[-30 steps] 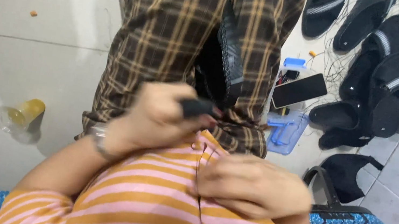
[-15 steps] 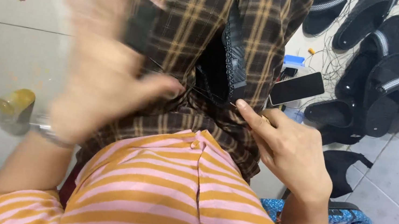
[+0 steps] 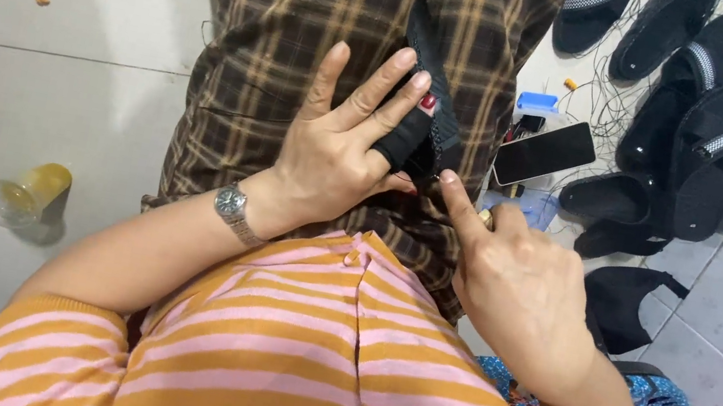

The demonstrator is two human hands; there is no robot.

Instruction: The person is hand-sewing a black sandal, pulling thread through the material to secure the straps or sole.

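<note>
On the floor point(image 3: 22, 104), your tipped cup point(image 3: 21, 193) lies left of your lap; the phone point(image 3: 544, 153) lies right of it, sandals point(image 3: 712, 126) beyond toward the far right corner.

A flat black rectangular smartphone point(image 3: 545, 152) lies tilted on the pale tiled floor, its dark glossy screen blank, just beside the black sandals. Just above it sits a small blue-and-white rectangular plastic box point(image 3: 538, 103), its markings too small to tell.
</note>
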